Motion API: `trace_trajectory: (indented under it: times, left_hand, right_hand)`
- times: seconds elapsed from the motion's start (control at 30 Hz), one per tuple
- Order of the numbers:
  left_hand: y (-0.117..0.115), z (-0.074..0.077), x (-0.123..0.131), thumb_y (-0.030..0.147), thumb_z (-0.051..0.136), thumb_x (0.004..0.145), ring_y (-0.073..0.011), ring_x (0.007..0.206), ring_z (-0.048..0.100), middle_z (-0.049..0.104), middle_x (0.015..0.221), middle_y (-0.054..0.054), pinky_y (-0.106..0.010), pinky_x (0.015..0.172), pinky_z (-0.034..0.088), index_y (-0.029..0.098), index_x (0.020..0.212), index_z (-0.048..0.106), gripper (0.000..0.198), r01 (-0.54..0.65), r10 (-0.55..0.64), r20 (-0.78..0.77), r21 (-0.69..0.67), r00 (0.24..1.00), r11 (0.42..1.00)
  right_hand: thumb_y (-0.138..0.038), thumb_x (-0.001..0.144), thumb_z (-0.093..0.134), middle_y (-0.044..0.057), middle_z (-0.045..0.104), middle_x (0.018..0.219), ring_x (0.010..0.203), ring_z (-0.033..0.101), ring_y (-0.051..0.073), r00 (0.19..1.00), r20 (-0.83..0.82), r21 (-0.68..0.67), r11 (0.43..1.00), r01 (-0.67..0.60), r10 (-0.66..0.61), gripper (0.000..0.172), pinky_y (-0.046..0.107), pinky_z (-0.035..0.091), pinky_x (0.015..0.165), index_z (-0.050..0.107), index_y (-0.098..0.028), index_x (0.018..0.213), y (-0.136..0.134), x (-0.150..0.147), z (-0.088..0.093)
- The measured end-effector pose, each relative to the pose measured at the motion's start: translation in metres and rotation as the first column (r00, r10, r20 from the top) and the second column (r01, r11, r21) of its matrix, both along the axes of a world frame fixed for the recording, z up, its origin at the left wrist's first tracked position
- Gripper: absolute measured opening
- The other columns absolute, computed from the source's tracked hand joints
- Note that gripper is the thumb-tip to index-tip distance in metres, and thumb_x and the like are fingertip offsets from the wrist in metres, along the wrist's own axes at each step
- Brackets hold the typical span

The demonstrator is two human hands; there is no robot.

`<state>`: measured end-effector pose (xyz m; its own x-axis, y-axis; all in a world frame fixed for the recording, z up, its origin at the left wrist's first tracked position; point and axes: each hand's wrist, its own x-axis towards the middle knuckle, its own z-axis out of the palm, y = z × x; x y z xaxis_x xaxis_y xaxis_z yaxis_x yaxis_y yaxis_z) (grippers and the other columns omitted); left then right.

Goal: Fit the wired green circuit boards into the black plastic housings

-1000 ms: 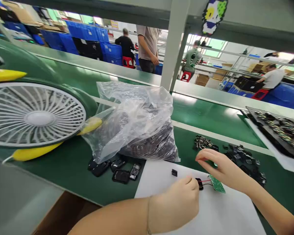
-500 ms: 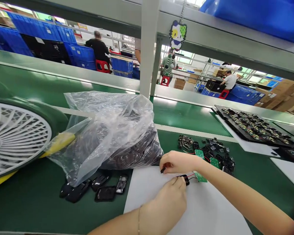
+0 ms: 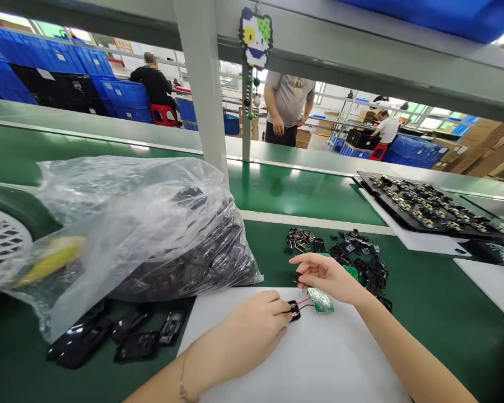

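Note:
My left hand [image 3: 258, 324] rests on the white sheet [image 3: 340, 352], its fingers closed on the edge of a small black plastic case [image 3: 294, 311]. Red and black wires run from this case to a green circuit board [image 3: 321, 300] on the sheet. Just above the board is my right hand [image 3: 325, 274], its thumb and fingers pinching a small black part [image 3: 297, 276], mostly covered by the fingertips. Behind the right hand lies another green board [image 3: 351, 272], partly hidden, beside a pile of black plastic parts [image 3: 373, 271].
A clear plastic bag [image 3: 163, 240] full of dark parts stands at left, with black shells [image 3: 136, 346] before it. Metal pieces [image 3: 300, 239] lie heaped behind my hands. A black tray [image 3: 428, 207] of assemblies sits at right. A fan [image 3: 4, 246] and a post [image 3: 199, 84] border the bench.
My right hand has moved right, away from my left hand and towards the wired board, still pinching the black part. The view has turned right. A standing person in grey now shows behind the bench.

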<state>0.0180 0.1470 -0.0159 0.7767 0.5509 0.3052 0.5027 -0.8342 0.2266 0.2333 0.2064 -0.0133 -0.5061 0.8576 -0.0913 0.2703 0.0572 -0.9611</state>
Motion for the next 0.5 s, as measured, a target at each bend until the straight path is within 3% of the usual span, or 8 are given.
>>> trace_trajectory:
  times: [0.13, 0.23, 0.37, 0.5]
  left_hand:
    - [-0.0005, 0.0006, -0.0002, 0.013, 0.049, 0.093, -0.0156, 0.087, 0.061, 0.068, 0.096, -0.002, -0.028, 0.078, 0.05, 0.018, 0.106, 0.063, 0.02, -0.001, -0.004, -0.074, -0.065, 0.997, 0.998]
    - [-0.0016, -0.0006, 0.0001, 0.012, 0.046, 0.094, -0.0165, 0.091, 0.06, 0.067, 0.102, -0.004, -0.03, 0.082, 0.051, 0.017, 0.108, 0.062, 0.022, 0.013, -0.019, -0.104, -0.051, 0.994, 0.999]
    - [-0.0016, -0.0024, 0.0, 0.009, 0.043, 0.094, -0.0181, 0.096, 0.06, 0.067, 0.105, -0.005, -0.033, 0.085, 0.052, 0.018, 0.109, 0.062, 0.027, 0.031, -0.037, -0.121, -0.05, 0.992, 0.998]
    - [-0.0019, -0.0051, -0.0007, 0.008, 0.042, 0.093, -0.0194, 0.099, 0.06, 0.066, 0.108, -0.007, -0.034, 0.085, 0.053, 0.017, 0.112, 0.061, 0.028, 0.044, -0.05, -0.138, -0.041, 0.989, 0.998]
  right_hand:
    - [-0.023, 0.083, 0.058, 0.003, 0.07, 0.087, 0.079, 0.066, 0.016, 0.979, 0.181, 0.257, 0.965, 0.05, -0.099, 0.013, 0.03, 0.055, 0.072, 0.067, -0.02, 0.092, -0.0051, 0.0049, -0.0069]
    - [-0.014, 0.085, 0.053, 0.003, 0.071, 0.083, 0.077, 0.065, 0.016, 0.934, 0.337, 0.426, 0.904, -0.041, -0.117, 0.016, 0.029, 0.052, 0.069, 0.068, -0.02, 0.084, -0.0071, 0.0047, -0.0104]
    - [-0.005, 0.083, 0.052, 0.003, 0.071, 0.08, 0.075, 0.064, 0.017, 0.876, 0.483, 0.422, 0.88, -0.217, -0.016, 0.022, 0.027, 0.049, 0.065, 0.068, -0.019, 0.076, -0.0054, -0.0004, -0.0095]
    - [-0.008, 0.085, 0.054, 0.003, 0.071, 0.079, 0.074, 0.064, 0.018, 0.84, 0.54, 0.379, 0.878, -0.292, 0.046, 0.021, 0.027, 0.047, 0.064, 0.069, -0.018, 0.073, -0.0056, -0.0025, -0.0051]
